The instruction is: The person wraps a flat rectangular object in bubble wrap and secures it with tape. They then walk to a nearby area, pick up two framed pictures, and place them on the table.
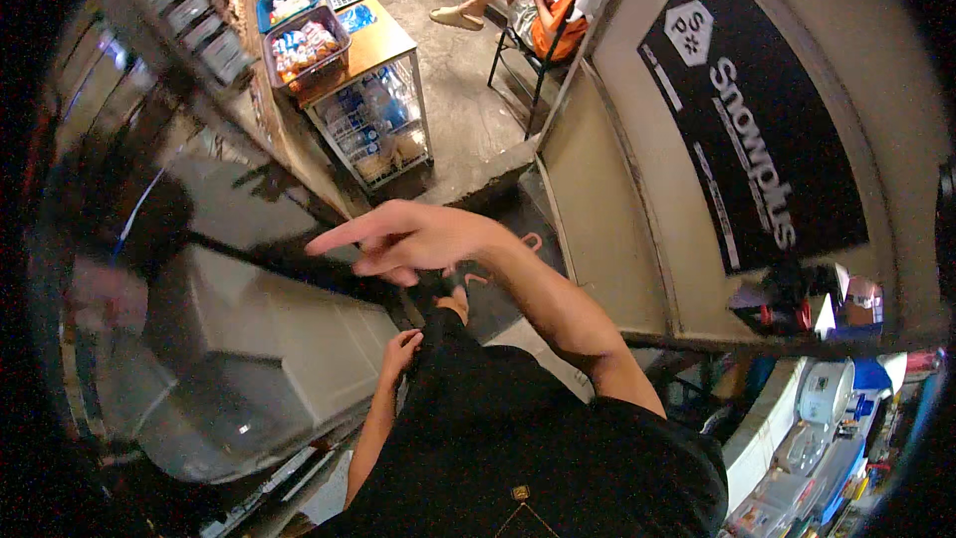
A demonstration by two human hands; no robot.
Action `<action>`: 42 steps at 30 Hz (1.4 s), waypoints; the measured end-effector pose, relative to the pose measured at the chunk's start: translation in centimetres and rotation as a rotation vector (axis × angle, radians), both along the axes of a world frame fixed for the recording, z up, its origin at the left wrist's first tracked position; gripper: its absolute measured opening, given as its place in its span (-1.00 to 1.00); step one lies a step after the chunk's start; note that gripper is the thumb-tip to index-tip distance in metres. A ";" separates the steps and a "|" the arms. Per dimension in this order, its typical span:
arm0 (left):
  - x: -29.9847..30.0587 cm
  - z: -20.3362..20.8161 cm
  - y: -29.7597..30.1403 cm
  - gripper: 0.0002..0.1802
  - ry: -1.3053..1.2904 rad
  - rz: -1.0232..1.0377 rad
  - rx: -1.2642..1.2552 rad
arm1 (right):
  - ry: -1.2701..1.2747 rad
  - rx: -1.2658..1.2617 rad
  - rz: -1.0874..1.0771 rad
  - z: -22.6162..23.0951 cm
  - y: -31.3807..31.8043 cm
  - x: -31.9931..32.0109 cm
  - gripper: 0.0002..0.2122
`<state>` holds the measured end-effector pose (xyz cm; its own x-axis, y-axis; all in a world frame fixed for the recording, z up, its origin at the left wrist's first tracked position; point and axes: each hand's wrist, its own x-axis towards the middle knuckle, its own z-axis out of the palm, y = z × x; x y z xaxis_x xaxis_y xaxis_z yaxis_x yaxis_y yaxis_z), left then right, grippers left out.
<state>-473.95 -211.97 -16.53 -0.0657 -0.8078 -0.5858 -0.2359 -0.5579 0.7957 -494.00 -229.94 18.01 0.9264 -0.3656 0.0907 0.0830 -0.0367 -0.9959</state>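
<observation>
My right hand (408, 237) reaches across in front of me toward the left, its index finger stretched out and the others loosely bent. It holds nothing and hangs in the air near the edge of a large glossy grey panel (329, 339), whose kind I cannot make out. My left hand (401, 349) is low beside my dark clothing (498, 409), with the fingers slightly bent and no object visible in it. Beyond my right hand stands a wooden-topped table (383, 38) carrying a dark basket of small packets (307, 48) and a blue basket (287, 2).
A seated person in orange (556, 35) is on a chair past the raised doorway step (488, 185). A beige door panel with a black poster (747, 130) stands on my right. Plastic containers (827, 389) fill a shelf at lower right. Wire racks with bags (373, 125) sit under the table.
</observation>
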 end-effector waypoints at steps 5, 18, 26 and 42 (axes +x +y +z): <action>-1.2 -2.2 -9.1 -0.61 -0.069 0.144 0.261 | -0.098 -0.021 0.335 1.2 -11.7 5.0 -0.54; 5.0 -3.9 -18.4 -0.68 -0.116 0.534 0.485 | -0.167 0.580 0.967 -11.4 -15.7 -0.1 -0.48; -2.9 -1.3 -19.0 -0.68 -0.051 0.795 0.402 | -0.165 0.615 1.023 -9.5 -23.1 -4.5 -0.55; -18.6 1.5 -12.9 -0.68 -0.070 0.931 0.507 | -0.103 0.657 1.438 -10.4 -22.3 -7.9 -0.59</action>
<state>-492.52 -224.84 -14.99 0.4996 -0.1832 -0.8466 0.4183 -0.8048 0.4211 -501.91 -252.22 7.59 0.5189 0.7759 0.3588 -0.2673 0.5460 -0.7940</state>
